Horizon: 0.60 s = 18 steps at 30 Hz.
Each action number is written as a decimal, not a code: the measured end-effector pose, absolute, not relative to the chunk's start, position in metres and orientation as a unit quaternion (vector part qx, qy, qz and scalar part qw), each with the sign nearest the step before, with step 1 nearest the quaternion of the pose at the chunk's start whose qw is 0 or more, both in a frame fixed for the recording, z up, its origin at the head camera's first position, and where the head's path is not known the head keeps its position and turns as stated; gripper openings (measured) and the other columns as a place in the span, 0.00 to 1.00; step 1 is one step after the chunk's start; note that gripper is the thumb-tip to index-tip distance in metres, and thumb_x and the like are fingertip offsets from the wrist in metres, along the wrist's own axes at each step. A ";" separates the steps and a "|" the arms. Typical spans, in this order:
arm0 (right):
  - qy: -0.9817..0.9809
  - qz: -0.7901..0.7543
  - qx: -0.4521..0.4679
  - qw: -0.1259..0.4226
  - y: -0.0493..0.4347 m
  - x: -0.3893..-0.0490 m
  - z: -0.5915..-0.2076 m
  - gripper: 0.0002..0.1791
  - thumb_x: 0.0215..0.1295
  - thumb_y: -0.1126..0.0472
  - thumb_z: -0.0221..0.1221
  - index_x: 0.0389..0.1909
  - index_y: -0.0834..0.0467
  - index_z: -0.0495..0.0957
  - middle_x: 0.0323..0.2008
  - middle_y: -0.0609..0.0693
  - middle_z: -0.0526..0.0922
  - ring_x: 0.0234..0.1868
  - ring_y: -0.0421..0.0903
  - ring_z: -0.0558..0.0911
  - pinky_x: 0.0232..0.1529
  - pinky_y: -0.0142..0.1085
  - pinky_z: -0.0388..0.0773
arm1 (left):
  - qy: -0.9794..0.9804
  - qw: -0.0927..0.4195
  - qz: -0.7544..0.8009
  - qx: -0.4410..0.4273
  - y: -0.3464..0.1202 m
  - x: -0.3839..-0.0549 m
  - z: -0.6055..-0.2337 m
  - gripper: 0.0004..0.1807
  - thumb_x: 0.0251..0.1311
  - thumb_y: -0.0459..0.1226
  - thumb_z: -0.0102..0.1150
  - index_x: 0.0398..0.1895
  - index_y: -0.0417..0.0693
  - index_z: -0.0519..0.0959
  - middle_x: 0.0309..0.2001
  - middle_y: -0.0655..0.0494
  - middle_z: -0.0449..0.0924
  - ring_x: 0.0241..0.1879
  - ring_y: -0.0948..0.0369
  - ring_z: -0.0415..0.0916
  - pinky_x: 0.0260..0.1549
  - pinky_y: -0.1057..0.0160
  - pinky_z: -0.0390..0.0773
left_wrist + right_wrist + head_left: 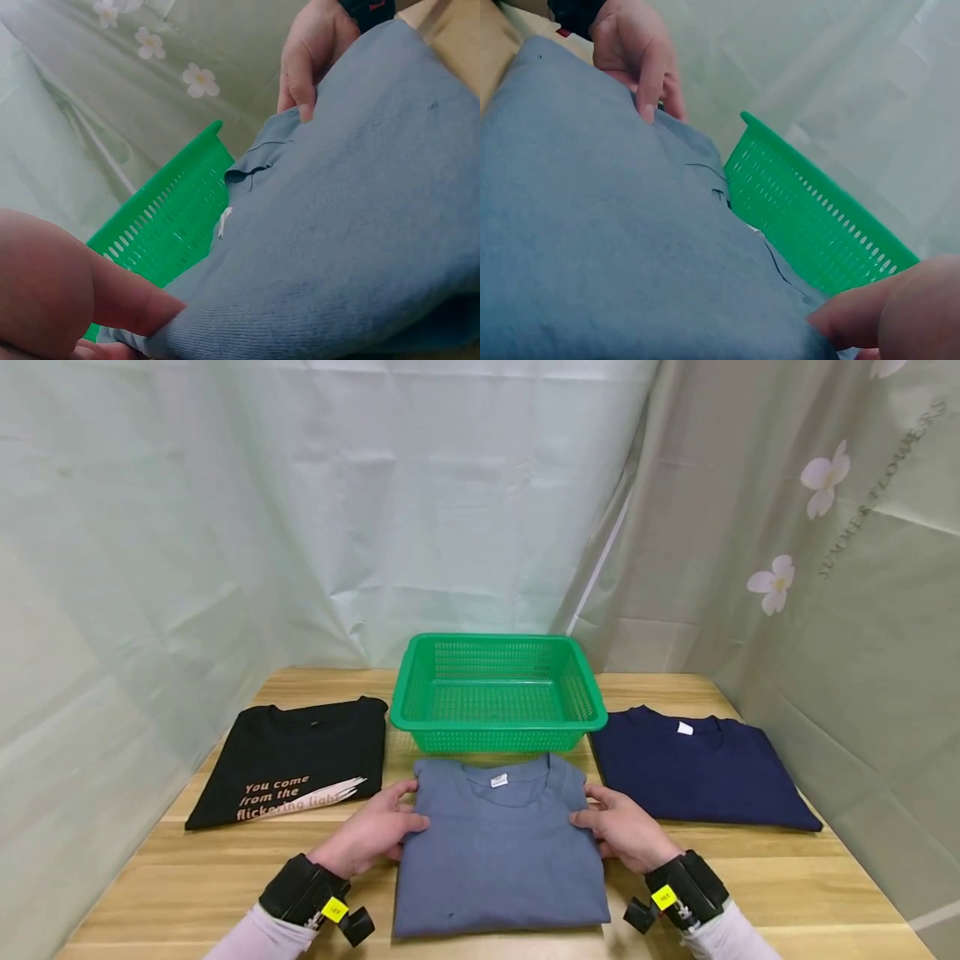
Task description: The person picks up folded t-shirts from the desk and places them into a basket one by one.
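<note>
A folded grey-blue T-shirt (501,860) lies in front of me, its collar and white label toward the basket. My left hand (378,827) grips its left edge, thumb on top and fingers at the side and beneath. On the opposite edge my right hand (622,828) pinches the cloth the same way. The left wrist view shows the left thumb (135,300) pressing on the fabric; in the right wrist view the right thumb (855,315) does likewise. Fingertips under the shirt are hidden. Just beyond the collar stands a green plastic basket (498,727), with nothing inside.
A folded black T-shirt (300,760) with printed lettering lies on the left of the wooden table (217,877). On the right lies a folded navy T-shirt (697,777). Pale curtains (420,510) hang behind the table and along both sides.
</note>
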State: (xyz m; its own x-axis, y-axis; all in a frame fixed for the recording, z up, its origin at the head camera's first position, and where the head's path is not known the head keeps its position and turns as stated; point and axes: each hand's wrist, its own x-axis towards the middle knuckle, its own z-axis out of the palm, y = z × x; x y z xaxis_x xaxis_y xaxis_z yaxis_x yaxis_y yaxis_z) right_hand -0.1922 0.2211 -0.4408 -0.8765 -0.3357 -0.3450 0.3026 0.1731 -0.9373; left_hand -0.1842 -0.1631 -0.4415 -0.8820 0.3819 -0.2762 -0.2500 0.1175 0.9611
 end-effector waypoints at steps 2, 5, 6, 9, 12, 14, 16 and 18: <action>0.722 -0.647 -0.013 0.246 0.223 -0.191 -0.438 0.42 0.79 0.63 0.60 0.86 0.67 0.51 0.55 0.57 0.86 0.45 0.45 0.90 0.46 0.44 0.92 | 0.699 0.237 0.672 0.053 -0.165 -0.182 -0.440 0.41 0.76 0.28 0.54 0.85 0.33 0.46 0.66 0.28 0.77 0.51 0.51 0.87 0.45 0.48 0.92; 0.719 -0.650 -0.018 0.245 0.225 -0.188 -0.433 0.43 0.80 0.62 0.60 0.86 0.67 0.49 0.55 0.55 0.85 0.45 0.44 0.89 0.46 0.42 0.91 | 0.695 0.229 0.679 0.058 -0.166 -0.178 -0.435 0.41 0.76 0.28 0.55 0.85 0.34 0.47 0.63 0.32 0.81 0.50 0.53 0.88 0.45 0.48 0.92; 0.718 -0.651 -0.019 0.246 0.226 -0.187 -0.431 0.44 0.80 0.62 0.60 0.87 0.67 0.47 0.56 0.55 0.85 0.45 0.44 0.89 0.46 0.41 0.91 | 0.696 0.226 0.679 0.057 -0.166 -0.176 -0.432 0.40 0.76 0.29 0.56 0.85 0.35 0.49 0.62 0.34 0.82 0.49 0.53 0.89 0.45 0.49 0.92; 0.722 -0.648 -0.020 0.242 0.228 -0.181 -0.426 0.48 0.80 0.60 0.61 0.88 0.68 0.42 0.60 0.58 0.83 0.47 0.43 0.88 0.46 0.40 0.90 | 0.700 0.218 0.678 0.052 -0.166 -0.171 -0.425 0.39 0.77 0.29 0.57 0.84 0.36 0.51 0.60 0.36 0.84 0.48 0.54 0.89 0.45 0.50 0.92; 0.725 -0.646 -0.021 0.237 0.228 -0.176 -0.420 0.50 0.81 0.60 0.61 0.88 0.69 0.38 0.68 0.65 0.79 0.49 0.44 0.89 0.48 0.40 0.90 | 0.702 0.212 0.678 0.046 -0.166 -0.166 -0.417 0.40 0.76 0.29 0.58 0.85 0.37 0.51 0.58 0.39 0.84 0.46 0.55 0.89 0.44 0.51 0.92; 0.728 -0.645 -0.029 0.233 0.229 -0.173 -0.415 0.51 0.81 0.60 0.60 0.88 0.70 0.37 0.72 0.68 0.76 0.51 0.46 0.90 0.48 0.42 0.91 | 0.702 0.209 0.679 0.047 -0.167 -0.163 -0.413 0.40 0.76 0.29 0.58 0.85 0.37 0.51 0.58 0.39 0.85 0.45 0.55 0.89 0.43 0.52 0.92; 0.726 -0.646 -0.039 0.230 0.229 -0.172 -0.411 0.50 0.81 0.60 0.60 0.87 0.71 0.38 0.72 0.68 0.77 0.52 0.47 0.91 0.49 0.43 0.92 | 0.703 0.206 0.679 0.048 -0.167 -0.161 -0.408 0.41 0.76 0.29 0.59 0.85 0.38 0.51 0.57 0.40 0.85 0.43 0.56 0.90 0.42 0.53 0.92; 0.727 -0.646 -0.051 0.226 0.229 -0.171 -0.407 0.48 0.81 0.60 0.60 0.87 0.71 0.41 0.69 0.66 0.81 0.51 0.47 0.91 0.48 0.44 0.92 | 0.703 0.206 0.679 0.050 -0.168 -0.159 -0.404 0.41 0.77 0.30 0.59 0.86 0.38 0.50 0.58 0.40 0.85 0.42 0.57 0.90 0.42 0.54 0.92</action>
